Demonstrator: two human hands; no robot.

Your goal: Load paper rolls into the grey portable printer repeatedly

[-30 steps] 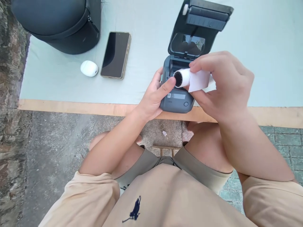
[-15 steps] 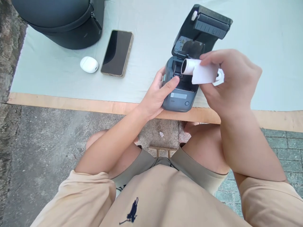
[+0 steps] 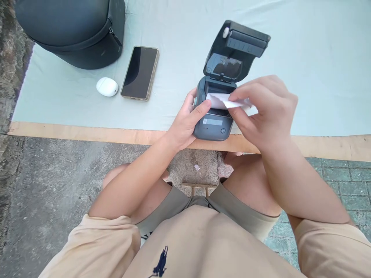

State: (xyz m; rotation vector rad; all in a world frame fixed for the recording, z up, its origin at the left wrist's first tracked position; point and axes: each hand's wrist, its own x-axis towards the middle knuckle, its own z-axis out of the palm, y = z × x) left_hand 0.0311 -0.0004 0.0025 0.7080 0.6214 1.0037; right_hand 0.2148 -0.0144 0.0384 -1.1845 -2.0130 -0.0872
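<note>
A small dark grey printer (image 3: 213, 125) sits at the table's near edge with its lid (image 3: 236, 50) tipped up and back. My left hand (image 3: 187, 121) grips the printer's left side, thumb on its front top. My right hand (image 3: 265, 112) pinches the loose end of a white paper roll (image 3: 220, 100), which lies low in the printer's open bay. The fingers hide most of the roll.
A dark phone (image 3: 139, 72) lies face up left of the printer, with a white earbud case (image 3: 107, 86) beside it. A large black zipped bag (image 3: 72, 29) stands at the back left. The table (image 3: 319, 77) has a pale cloth and a wooden front edge.
My right hand has brought the paper roll down from above the printer into its open bay. My left hand kept its hold on the printer.
</note>
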